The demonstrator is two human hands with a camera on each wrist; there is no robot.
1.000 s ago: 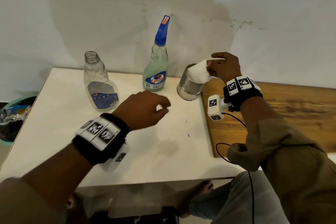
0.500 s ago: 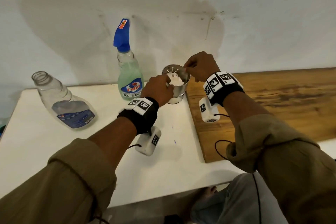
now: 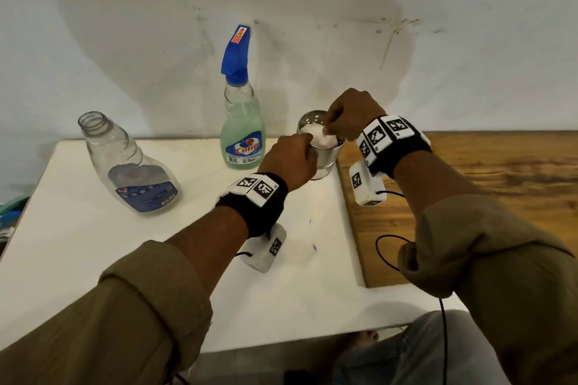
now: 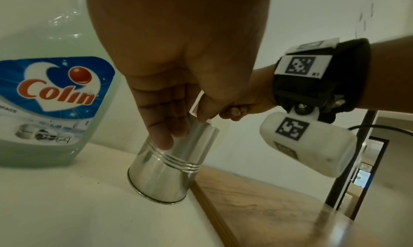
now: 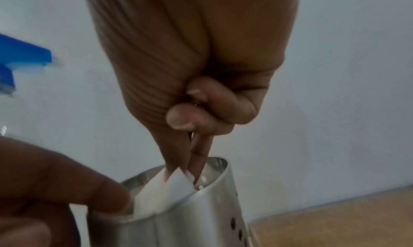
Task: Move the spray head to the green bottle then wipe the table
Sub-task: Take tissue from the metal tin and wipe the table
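Note:
The green bottle stands upright at the back of the white table with the blue spray head on its neck. Left of it stands a clear bottle with an open neck. Right of the green bottle is a perforated metal cup holding white tissue. My left hand grips the cup, fingers down its side and thumb at the rim. My right hand reaches into the cup from above and pinches the tissue.
A wooden surface adjoins the table on the right, right beside the cup. A cable trails from my right wrist over its near corner. A bin shows past the table's left edge. A white wall runs behind the bottles.
My left hand moved from mid-table to the cup and took hold of it. The right hand lowered the tissue from above the rim into the cup, which now stands upright.

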